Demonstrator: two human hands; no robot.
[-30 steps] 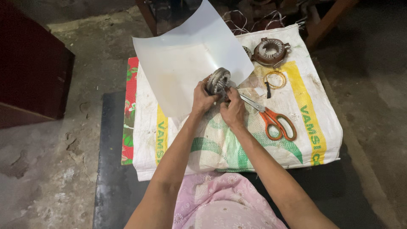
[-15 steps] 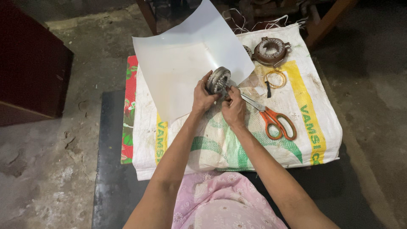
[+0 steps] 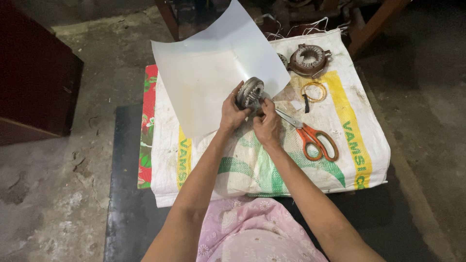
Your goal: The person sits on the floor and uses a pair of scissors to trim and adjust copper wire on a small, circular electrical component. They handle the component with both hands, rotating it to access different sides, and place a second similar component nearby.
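My left hand [image 3: 232, 112] grips a round grey metal core with slots [image 3: 249, 92], held up over a woven white sack [image 3: 272, 160]. My right hand [image 3: 266, 127] is beside it, fingertips pinched at the core's lower right edge, on something too small to make out. A large white sheet [image 3: 213, 73] lies just behind the core, curling up at the far side. Orange-handled scissors [image 3: 310, 138] lie on the sack just right of my right hand.
A second rusty round metal part [image 3: 309, 59] sits at the sack's far right, a loop of copper wire [image 3: 314, 91] near it. A flowered red cloth [image 3: 147, 126] sticks out under the sack's left side. A dark cabinet [image 3: 34, 82] stands left; wooden legs [image 3: 374, 24] behind.
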